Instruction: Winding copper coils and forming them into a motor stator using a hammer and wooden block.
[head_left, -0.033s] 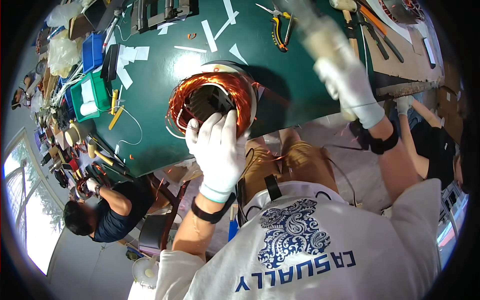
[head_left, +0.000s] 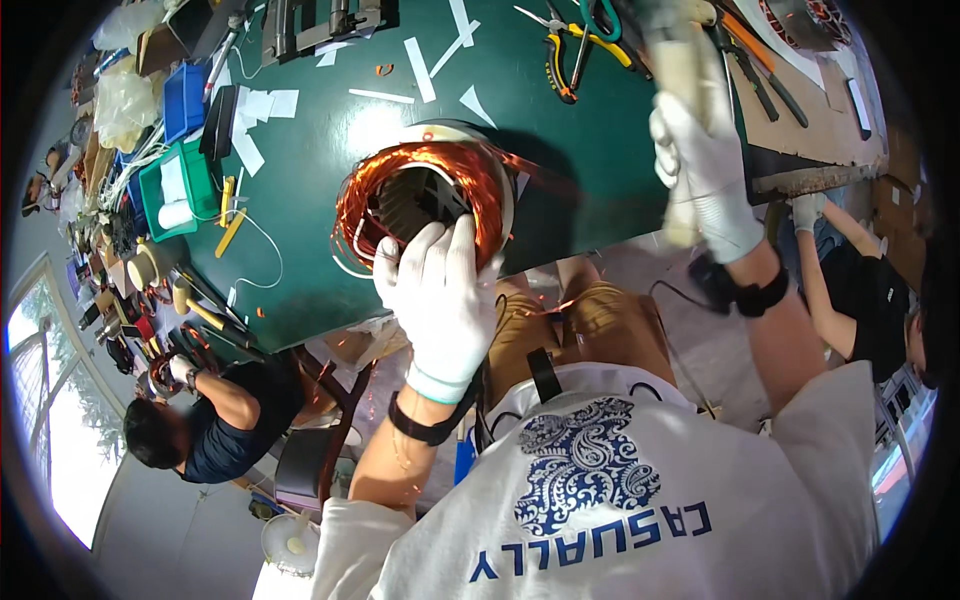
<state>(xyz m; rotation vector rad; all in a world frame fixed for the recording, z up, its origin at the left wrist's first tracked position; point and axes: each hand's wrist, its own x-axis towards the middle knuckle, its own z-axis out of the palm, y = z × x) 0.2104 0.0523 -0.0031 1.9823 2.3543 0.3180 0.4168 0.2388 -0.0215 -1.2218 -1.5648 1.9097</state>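
Note:
A motor stator [head_left: 425,195] with orange copper windings and white sleeved leads stands on the green table. My left hand [head_left: 437,300], in a white glove, grips its near rim; the fingers curl over the copper coil into the bore. Off to the right, my gloved right hand [head_left: 700,170] is closed round the pale handle of a mallet [head_left: 688,75], held up over the table's edge. Motion smears the mallet's head, at the top of the view. The stator's lower near side is hidden by my left hand.
Yellow-black pliers [head_left: 556,65] and green-handled pliers [head_left: 602,18] lie beyond the stator. Paper strips [head_left: 420,70] are scattered there. On the left stands a green bin [head_left: 180,185]. Other tools [head_left: 760,70] lie at right. One person [head_left: 225,405] sits at left, another [head_left: 860,280] at right.
My right hand has shifted right, and the mallet has swung from leaning left to nearly upright in view. The green-handled pliers now show. My left hand stays on the stator.

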